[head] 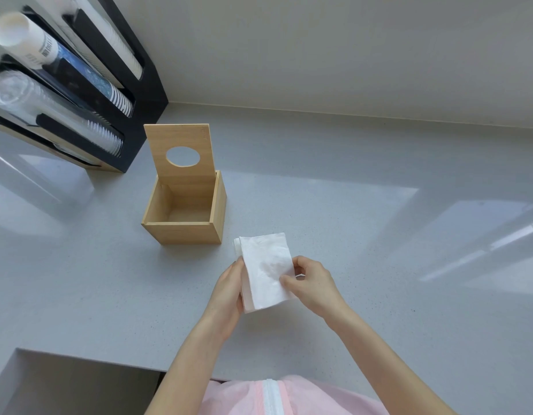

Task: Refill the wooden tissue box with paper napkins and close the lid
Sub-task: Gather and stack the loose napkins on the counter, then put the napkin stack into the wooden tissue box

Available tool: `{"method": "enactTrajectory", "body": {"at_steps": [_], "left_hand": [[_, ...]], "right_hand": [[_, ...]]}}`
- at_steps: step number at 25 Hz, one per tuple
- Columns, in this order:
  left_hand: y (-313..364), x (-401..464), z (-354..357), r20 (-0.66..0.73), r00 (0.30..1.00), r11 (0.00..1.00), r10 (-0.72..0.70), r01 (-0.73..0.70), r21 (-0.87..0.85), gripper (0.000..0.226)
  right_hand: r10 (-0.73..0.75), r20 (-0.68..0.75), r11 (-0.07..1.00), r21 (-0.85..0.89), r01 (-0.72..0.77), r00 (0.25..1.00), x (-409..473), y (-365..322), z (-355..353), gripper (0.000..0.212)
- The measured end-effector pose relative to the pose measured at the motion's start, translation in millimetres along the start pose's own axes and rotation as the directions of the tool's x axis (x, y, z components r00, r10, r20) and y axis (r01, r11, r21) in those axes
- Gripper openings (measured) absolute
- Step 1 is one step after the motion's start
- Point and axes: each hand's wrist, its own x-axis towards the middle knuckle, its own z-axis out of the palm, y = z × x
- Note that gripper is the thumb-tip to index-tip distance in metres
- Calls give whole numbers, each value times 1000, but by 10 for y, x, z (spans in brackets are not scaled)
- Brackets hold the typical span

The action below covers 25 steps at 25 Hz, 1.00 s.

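Fingers of both my left hand and right hand pinch the napkin stack by its side edges. Beyond my fingertips, slightly left, the wooden box stands open, lid upright. Bare counter lies rightward.

White napkins; tan wooden box; grey speckled counter; black cup rack; pink garment.

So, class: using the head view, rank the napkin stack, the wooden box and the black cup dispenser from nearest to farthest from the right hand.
1. napkin stack, held in the right hand
2. wooden box, ahead-left, lid up
3. black cup dispenser, far left corner
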Motion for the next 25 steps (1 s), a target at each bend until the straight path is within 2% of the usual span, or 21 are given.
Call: {"method": "enactTrajectory", "body": {"at_steps": [5,8,16,18,21,23,25], "left_hand": [[-15,32,-8,-31,997,997,-66,64,-53,48],[-5,35,0,2,997,993,-73,73,-95,50],[-69,-27,-58,-65,997,1000,-30,30,3,29],[-60,-37,-93,-52,999,1000,-16,15,-18,28],[-40,-37,-173,-15,1000,997,6,-7,-77,26],[-15,-49,-223,25,999,993,39,-36,-112,26],[16,-64,-284,55,996,988,76,-68,-137,25]], "right_hand": [[-5,-37,999,-44,3,999,-37,-10,6,20],[-9,-59,999,-52,6,998,-42,7,26,18],[-34,-23,997,-71,32,999,-32,32,102,16],[-17,-47,999,-35,15,999,-48,24,117,24],[64,-71,992,116,-55,995,-76,2,136,41],[93,0,983,160,-92,996,-84,-13,159,39],[94,91,976,189,-110,991,-99,-47,213,26]]}}
